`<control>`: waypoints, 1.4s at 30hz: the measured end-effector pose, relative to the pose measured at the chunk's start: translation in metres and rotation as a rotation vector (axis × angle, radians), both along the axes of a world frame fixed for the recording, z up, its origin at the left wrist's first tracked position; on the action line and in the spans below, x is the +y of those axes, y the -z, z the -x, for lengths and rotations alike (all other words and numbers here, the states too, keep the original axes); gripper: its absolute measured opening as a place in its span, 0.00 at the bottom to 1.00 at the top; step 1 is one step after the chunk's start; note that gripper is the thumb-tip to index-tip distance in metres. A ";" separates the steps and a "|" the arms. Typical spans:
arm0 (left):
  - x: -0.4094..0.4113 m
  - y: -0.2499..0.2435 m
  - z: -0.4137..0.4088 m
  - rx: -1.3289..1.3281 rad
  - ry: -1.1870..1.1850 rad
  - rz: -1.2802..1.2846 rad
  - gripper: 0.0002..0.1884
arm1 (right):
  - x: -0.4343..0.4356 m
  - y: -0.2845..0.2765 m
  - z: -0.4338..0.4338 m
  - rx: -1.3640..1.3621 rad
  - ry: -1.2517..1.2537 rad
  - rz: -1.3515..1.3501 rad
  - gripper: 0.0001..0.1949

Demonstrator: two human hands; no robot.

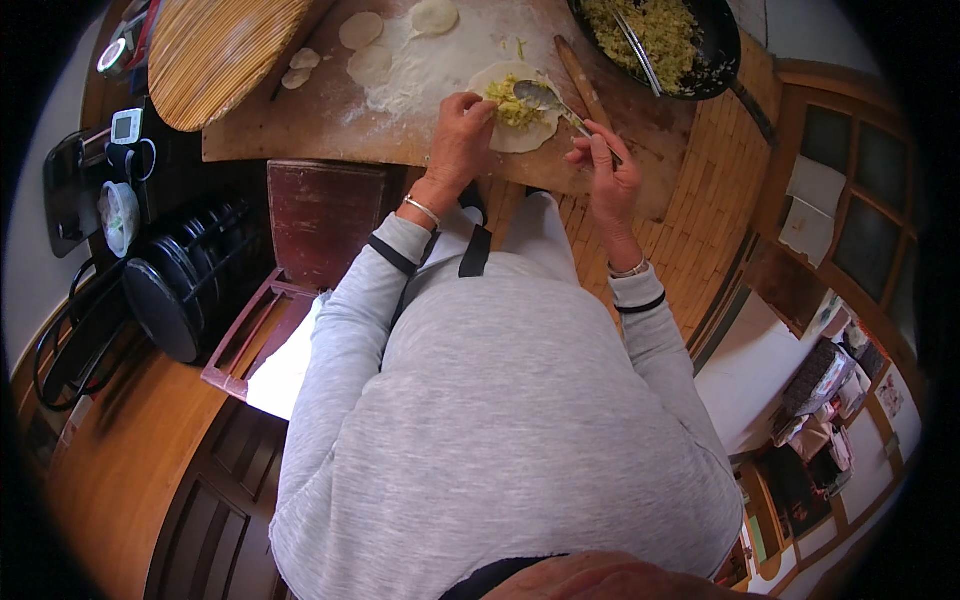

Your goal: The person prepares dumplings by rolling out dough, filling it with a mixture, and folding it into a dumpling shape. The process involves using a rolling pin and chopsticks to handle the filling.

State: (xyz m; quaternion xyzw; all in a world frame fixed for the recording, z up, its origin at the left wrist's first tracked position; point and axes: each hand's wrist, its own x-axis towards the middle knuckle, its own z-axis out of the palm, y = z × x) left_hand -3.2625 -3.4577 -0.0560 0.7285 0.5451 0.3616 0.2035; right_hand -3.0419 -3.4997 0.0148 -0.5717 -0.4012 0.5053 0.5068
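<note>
A flat round of dough (pixel 525 139) lies near the front edge of a floured wooden board (pixel 300 135), with chopped yellow-green filling (pixel 510 112) heaped on it. My right hand (pixel 611 169) grips the handle of a metal spoon (pixel 534 93), whose bowl rests over the filling. At the left rim of the dough is my left hand (pixel 461 135), fingers bent together; whether it pinches anything is hidden. A wooden rolling pin (pixel 581 79) lies just right of the dough, partly behind my right hand.
A black pan (pixel 720 56) of filling, with metal utensils (pixel 637 52) across it, stands at the upper right. Smaller dough rounds (pixel 361 31) lie at the upper left, near a round slatted tray (pixel 225 52). A dark red chair (pixel 326 225) stands below the board.
</note>
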 end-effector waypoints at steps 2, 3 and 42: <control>-0.002 0.004 0.002 -0.035 -0.026 0.021 0.16 | -0.002 0.000 -0.003 0.036 -0.014 0.043 0.13; -0.003 0.003 0.001 -0.060 -0.043 0.041 0.16 | -0.004 -0.001 -0.003 0.024 -0.039 0.068 0.13; 0.047 -0.011 -0.014 -0.052 0.172 0.072 0.25 | -0.002 0.030 -0.007 0.135 0.188 0.214 0.17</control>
